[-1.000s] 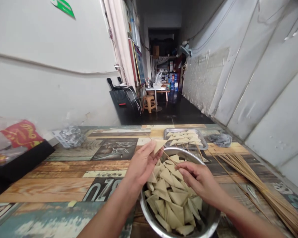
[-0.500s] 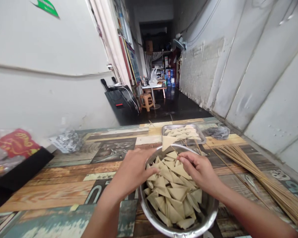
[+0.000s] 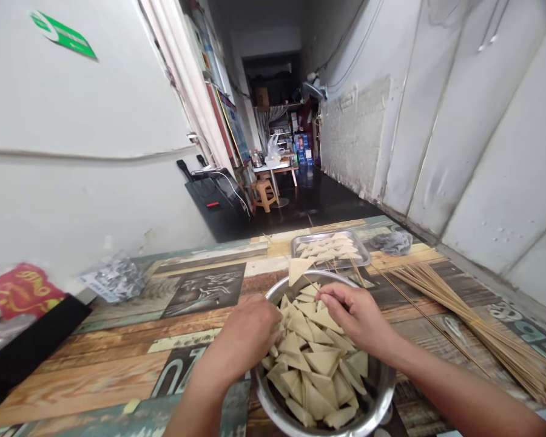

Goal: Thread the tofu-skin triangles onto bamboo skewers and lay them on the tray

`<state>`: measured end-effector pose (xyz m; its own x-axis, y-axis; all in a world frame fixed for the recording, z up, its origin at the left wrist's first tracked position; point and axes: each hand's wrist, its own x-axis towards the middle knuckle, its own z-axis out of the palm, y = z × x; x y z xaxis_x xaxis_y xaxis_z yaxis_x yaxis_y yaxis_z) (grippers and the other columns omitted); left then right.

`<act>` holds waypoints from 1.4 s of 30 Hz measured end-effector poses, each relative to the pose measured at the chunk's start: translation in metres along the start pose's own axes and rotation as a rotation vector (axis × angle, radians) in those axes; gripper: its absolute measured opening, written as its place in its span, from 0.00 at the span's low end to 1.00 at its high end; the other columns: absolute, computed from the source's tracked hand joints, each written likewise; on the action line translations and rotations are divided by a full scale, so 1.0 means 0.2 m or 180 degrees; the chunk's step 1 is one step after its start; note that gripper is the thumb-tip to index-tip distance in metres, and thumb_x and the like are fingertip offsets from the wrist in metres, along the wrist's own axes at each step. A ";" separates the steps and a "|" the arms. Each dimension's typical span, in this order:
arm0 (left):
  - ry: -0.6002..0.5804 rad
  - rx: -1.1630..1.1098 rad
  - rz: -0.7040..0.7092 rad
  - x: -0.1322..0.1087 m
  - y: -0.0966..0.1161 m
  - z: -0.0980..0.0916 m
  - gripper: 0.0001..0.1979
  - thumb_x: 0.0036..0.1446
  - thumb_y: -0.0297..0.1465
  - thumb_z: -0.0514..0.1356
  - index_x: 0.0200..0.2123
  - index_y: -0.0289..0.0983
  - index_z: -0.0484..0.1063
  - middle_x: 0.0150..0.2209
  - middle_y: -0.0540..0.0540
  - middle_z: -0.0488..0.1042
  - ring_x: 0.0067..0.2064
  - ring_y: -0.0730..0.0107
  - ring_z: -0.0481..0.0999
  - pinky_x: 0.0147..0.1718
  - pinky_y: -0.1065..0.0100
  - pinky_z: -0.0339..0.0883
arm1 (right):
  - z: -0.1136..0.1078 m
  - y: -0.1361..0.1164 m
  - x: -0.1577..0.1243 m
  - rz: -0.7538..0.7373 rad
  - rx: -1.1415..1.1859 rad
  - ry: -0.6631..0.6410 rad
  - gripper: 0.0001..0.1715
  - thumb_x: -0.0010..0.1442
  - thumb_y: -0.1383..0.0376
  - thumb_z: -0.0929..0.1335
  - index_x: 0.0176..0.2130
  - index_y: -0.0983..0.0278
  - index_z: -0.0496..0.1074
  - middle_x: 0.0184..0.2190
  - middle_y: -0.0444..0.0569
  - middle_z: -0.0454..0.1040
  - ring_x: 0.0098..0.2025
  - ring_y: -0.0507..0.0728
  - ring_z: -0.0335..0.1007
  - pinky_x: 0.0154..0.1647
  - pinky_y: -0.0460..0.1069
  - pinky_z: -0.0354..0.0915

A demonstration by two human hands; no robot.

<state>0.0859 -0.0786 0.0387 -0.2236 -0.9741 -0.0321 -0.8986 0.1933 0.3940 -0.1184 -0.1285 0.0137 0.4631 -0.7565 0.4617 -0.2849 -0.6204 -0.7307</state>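
Head view, the only one. Bowl [image 3: 264,397] at lower centre of the frame, metal, heaped with pale triangles [image 3: 321,361]. Right hand [image 3: 350,312], right of centre, pinches a thin skewer [image 3: 310,281] between thumb and fingers, over the bowl's upper part. One pierced triangle [image 3: 298,269] sits toward its far end, above the bowl's far rim. Left hand [image 3: 250,331], left of centre, bent over the bowl's left side, fingers curled down at the heap's edge; fingertips hidden, cannot tell whether they hold a triangle.

Tray [image 3: 366,257] beyond the bowl, upper middle of the surface [image 3: 73,379], with rows of triangles on it; several stick ends poke out from its near side. Bundle of sticks [image 3: 473,318] at lower right, fanned; grey bag [image 3: 394,243] right of the tray. Red packet [image 3: 20,291] at far left, well apart from the work.

Step in hand, as I judge it: picking out another triangle while the skewer waits, one piece on. Next move seems to call for a single triangle parted from the heap, brought up flat to the skewer's point, with the right hand steady and the left fingers clear of the tip.
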 end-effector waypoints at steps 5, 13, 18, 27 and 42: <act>0.0240 -0.0777 0.0058 0.03 -0.01 -0.04 0.11 0.53 0.34 0.53 0.28 0.40 0.75 0.31 0.45 0.75 0.38 0.62 0.71 0.41 0.66 0.60 | 0.00 -0.01 0.00 0.0007 0.0015 0.0042 0.11 0.60 0.66 0.60 0.33 0.65 0.70 0.25 0.43 0.71 0.28 0.50 0.65 0.29 0.43 0.59; 0.0772 -0.3953 -0.0503 0.14 -0.01 0.02 0.16 0.52 0.37 0.56 0.43 0.36 0.69 0.36 0.43 0.74 0.34 0.65 0.74 0.30 0.68 0.68 | -0.01 -0.01 -0.01 0.0194 0.0234 0.0215 0.12 0.61 0.62 0.59 0.33 0.64 0.69 0.21 0.42 0.66 0.23 0.49 0.61 0.21 0.42 0.56; 0.0785 -0.5380 -0.0710 0.18 -0.05 0.03 0.14 0.53 0.31 0.57 0.44 0.34 0.67 0.30 0.45 0.71 0.25 0.77 0.71 0.21 0.78 0.63 | -0.03 -0.02 -0.02 0.0164 0.0179 -0.0041 0.13 0.61 0.61 0.59 0.34 0.64 0.69 0.21 0.43 0.68 0.23 0.50 0.62 0.20 0.42 0.56; 0.1408 -0.4724 -0.0202 0.20 -0.10 0.06 0.19 0.46 0.28 0.63 0.41 0.36 0.62 0.24 0.51 0.70 0.23 0.81 0.66 0.23 0.79 0.58 | -0.04 0.00 -0.01 0.0210 0.0031 -0.0170 0.15 0.60 0.60 0.59 0.35 0.65 0.70 0.21 0.43 0.68 0.21 0.50 0.61 0.19 0.42 0.57; 0.1590 -0.5598 -0.0297 0.19 -0.12 0.00 0.20 0.50 0.25 0.60 0.48 0.36 0.63 0.35 0.42 0.74 0.31 0.73 0.75 0.25 0.76 0.68 | -0.04 -0.01 -0.02 0.0228 0.0044 -0.0451 0.15 0.60 0.59 0.59 0.34 0.65 0.70 0.16 0.41 0.62 0.21 0.50 0.60 0.18 0.42 0.55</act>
<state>0.0998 -0.1211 0.0283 0.2146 -0.9767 0.0074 0.5666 0.1307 0.8135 -0.1265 -0.1256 0.0167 0.5562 -0.7613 0.3334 -0.3104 -0.5624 -0.7664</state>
